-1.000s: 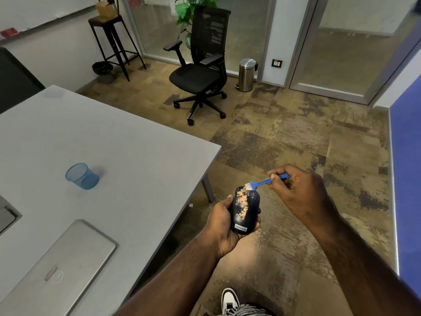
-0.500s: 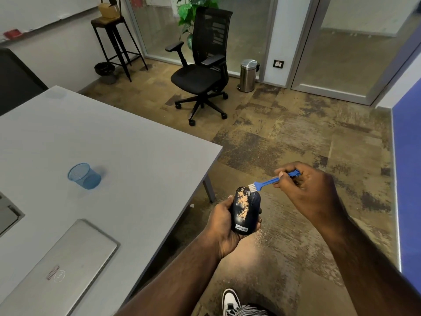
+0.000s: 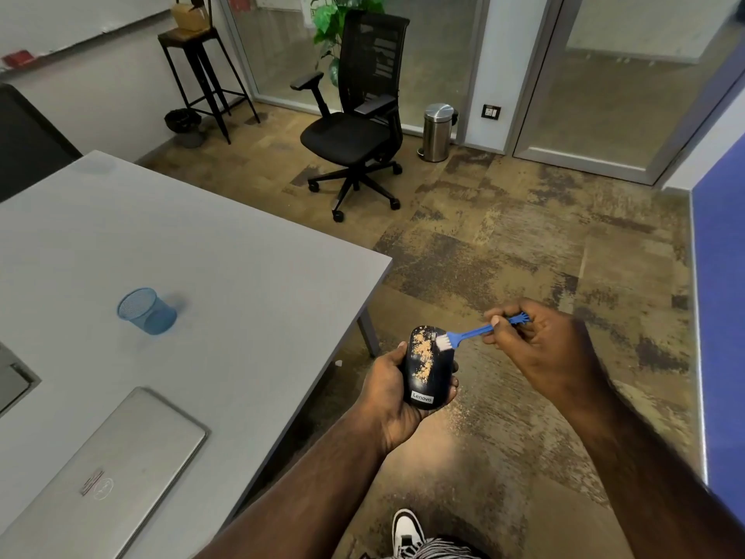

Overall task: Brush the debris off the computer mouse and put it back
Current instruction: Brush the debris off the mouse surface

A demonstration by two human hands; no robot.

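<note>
My left hand (image 3: pixel 390 391) grips a black computer mouse (image 3: pixel 426 369) from below, held over the floor just off the table's right edge. Tan crumbs of debris cover the mouse's upper middle. My right hand (image 3: pixel 540 340) pinches a small blue brush (image 3: pixel 469 336) by its handle. The brush's white bristles touch the mouse's top right side, next to the debris.
The grey table (image 3: pixel 225 276) lies to the left, with a blue mesh cup (image 3: pixel 147 311) and a closed silver laptop (image 3: pixel 109 474) on it. A black office chair (image 3: pixel 354 127) and a steel bin (image 3: pixel 437 133) stand further back. Crumbs speckle the carpet under the mouse.
The brush head has shifted a little down onto the mouse's top right side. The left hand keeps the mouse in about the same place.
</note>
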